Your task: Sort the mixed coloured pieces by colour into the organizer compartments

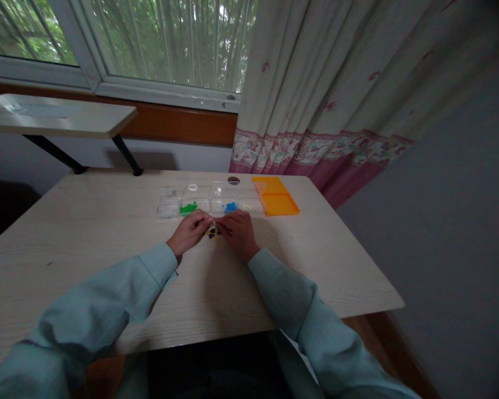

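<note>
My left hand (191, 229) and my right hand (240, 231) meet with their fingertips over the middle of the table. Both are closed in a pinch, and whatever lies between the fingertips is too small to make out. Just below them lies a small pile of dark, yellow and white pieces (213, 233), partly hidden by my right fingers. Beyond my left hand are green pieces (188, 208) in a clear plastic box. Blue pieces (230, 206) lie in another clear box beyond my right hand, with a few pale yellow pieces (247, 206) to their right.
The clear boxes (168, 210) stand in a row with lids raised. At their right end is an orange box (280, 204), opened out. A round hole (233, 180) pierces the table (316, 260) near its back edge. A raised shelf (108, 119) stands at the back left, and a curtain (283, 100) hangs behind.
</note>
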The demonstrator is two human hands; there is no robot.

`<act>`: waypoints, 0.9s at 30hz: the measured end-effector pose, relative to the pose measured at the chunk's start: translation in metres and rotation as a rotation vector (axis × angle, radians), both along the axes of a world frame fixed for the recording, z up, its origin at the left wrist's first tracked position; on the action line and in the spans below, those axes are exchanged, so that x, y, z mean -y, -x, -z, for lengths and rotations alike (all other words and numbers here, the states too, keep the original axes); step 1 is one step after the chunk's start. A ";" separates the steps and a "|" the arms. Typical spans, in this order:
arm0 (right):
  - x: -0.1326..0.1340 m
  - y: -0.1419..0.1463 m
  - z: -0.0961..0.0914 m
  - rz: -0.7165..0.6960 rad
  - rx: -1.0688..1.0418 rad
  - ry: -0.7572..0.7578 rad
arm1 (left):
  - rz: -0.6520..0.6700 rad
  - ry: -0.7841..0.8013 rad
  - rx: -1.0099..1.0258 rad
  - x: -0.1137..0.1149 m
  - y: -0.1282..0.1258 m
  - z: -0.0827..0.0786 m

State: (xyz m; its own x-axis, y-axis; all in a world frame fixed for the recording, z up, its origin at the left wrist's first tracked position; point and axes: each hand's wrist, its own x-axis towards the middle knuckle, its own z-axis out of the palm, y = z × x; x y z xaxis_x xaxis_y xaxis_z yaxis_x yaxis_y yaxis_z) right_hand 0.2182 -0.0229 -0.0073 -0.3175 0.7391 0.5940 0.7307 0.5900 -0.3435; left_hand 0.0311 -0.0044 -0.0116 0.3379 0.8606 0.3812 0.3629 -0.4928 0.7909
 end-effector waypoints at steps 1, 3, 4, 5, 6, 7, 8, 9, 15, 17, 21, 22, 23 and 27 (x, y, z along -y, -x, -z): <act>0.000 0.000 0.000 -0.005 -0.002 0.005 | -0.002 -0.010 -0.012 0.000 0.000 -0.001; -0.001 -0.003 -0.003 -0.006 -0.011 0.007 | -0.005 -0.042 -0.045 0.001 0.000 -0.002; -0.003 -0.008 -0.004 0.003 -0.017 0.001 | -0.010 -0.065 -0.064 0.001 0.001 -0.003; -0.006 -0.013 -0.006 0.026 -0.023 -0.008 | -0.017 -0.090 -0.083 0.001 0.002 -0.003; -0.009 -0.021 -0.007 0.067 -0.034 -0.023 | -0.025 -0.117 -0.101 0.000 0.003 -0.003; -0.014 -0.031 -0.008 0.125 -0.049 -0.040 | -0.037 -0.145 -0.117 0.000 0.005 -0.002; -0.019 -0.041 -0.009 0.193 -0.067 -0.055 | -0.050 -0.172 -0.129 0.000 0.006 -0.001; -0.025 -0.052 -0.008 0.280 -0.103 -0.079 | -0.065 -0.194 -0.140 -0.001 0.007 0.000; -0.046 -0.093 0.008 0.521 -0.108 -0.052 | -0.113 -0.273 -0.256 -0.001 0.014 0.001; -0.047 -0.093 0.013 0.529 -0.074 -0.040 | -0.109 -0.310 -0.296 -0.002 0.017 0.000; -0.048 -0.089 0.019 0.492 -0.009 -0.018 | -0.105 -0.343 -0.356 -0.002 0.022 -0.002; -0.048 -0.089 0.019 0.486 -0.006 -0.015 | -0.106 -0.342 -0.363 -0.002 0.023 -0.002; -0.048 -0.088 0.020 0.484 -0.009 -0.014 | -0.105 -0.340 -0.366 -0.003 0.024 -0.002; -0.048 -0.089 0.019 0.498 -0.051 -0.022 | -0.075 -0.321 -0.348 -0.003 0.026 -0.001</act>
State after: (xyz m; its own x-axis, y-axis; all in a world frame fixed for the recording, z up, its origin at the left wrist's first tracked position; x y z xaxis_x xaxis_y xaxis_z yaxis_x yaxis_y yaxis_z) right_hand 0.3076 0.0255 -0.0265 0.1003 0.7809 0.6166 0.9080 0.1815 -0.3776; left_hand 0.0052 -0.0010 -0.0108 0.4341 0.7447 0.5069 0.6233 -0.6546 0.4278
